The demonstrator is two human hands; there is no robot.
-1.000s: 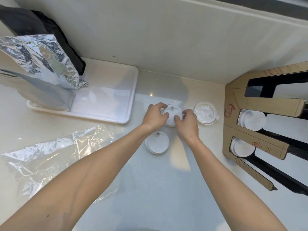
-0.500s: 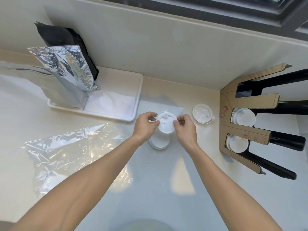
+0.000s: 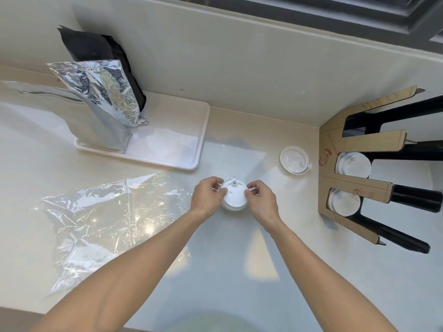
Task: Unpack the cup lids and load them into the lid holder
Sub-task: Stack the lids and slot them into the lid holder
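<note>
A white cup lid (image 3: 235,194) with a small spout is held over the counter between both hands. My left hand (image 3: 208,196) pinches its left rim and my right hand (image 3: 260,200) pinches its right rim. Under it, mostly hidden, another white lid (image 3: 231,208) lies on the counter. A clear lid (image 3: 294,160) lies upside down further right. The cardboard-and-black lid holder (image 3: 359,185) stands at the right with white lids (image 3: 352,164) in its middle slot and more lids (image 3: 344,202) in the slot below.
A crumpled clear plastic wrapper (image 3: 107,216) lies at the left. At the back left a white tray (image 3: 191,161) holds a silver foil bag (image 3: 103,101) and a black bag (image 3: 96,51). A wall runs along the back.
Both hands lifted the spouted lid off the counter and brought it toward me, over the other white lid. The camera view tilted up and back.
</note>
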